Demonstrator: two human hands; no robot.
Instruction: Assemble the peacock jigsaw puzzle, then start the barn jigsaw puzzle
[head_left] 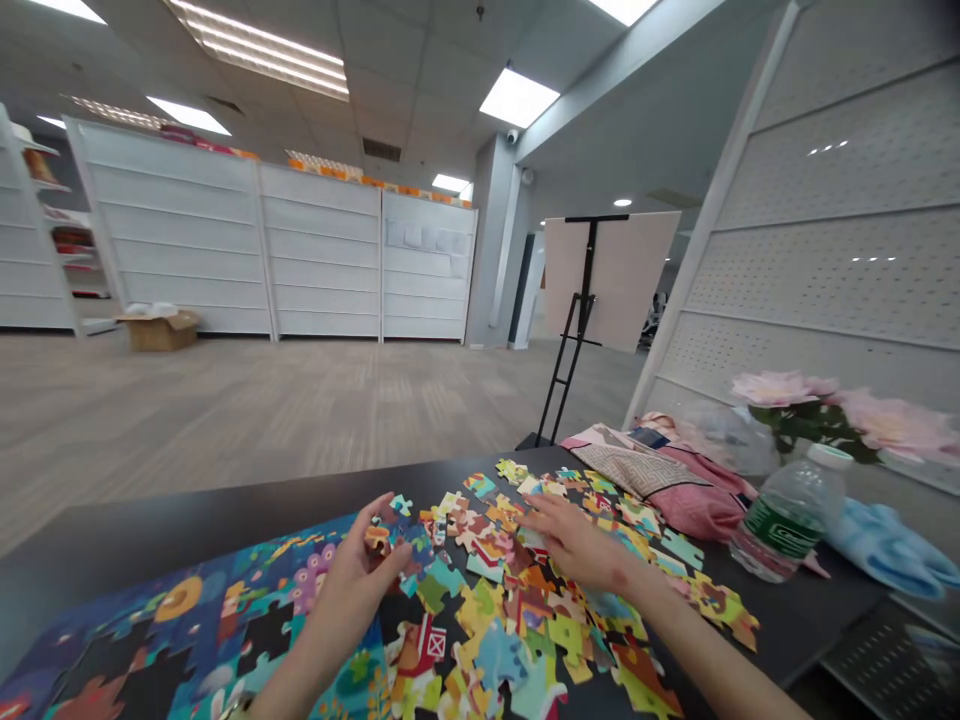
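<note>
"What could go wrong on the table (150, 545)?"
"Loose pieces (487, 602) reach near its far edge; the right hand (574, 542), fingers spread, could sweep some off."
"Left hand (360, 568)?"
"Curved about a piece (377, 538); pinched or not, I can't tell."

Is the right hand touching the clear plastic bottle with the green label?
Apart. The head view shows the right hand over multicoloured puzzle pieces, with more pieces and dark tabletop between it and the bottle.
</note>
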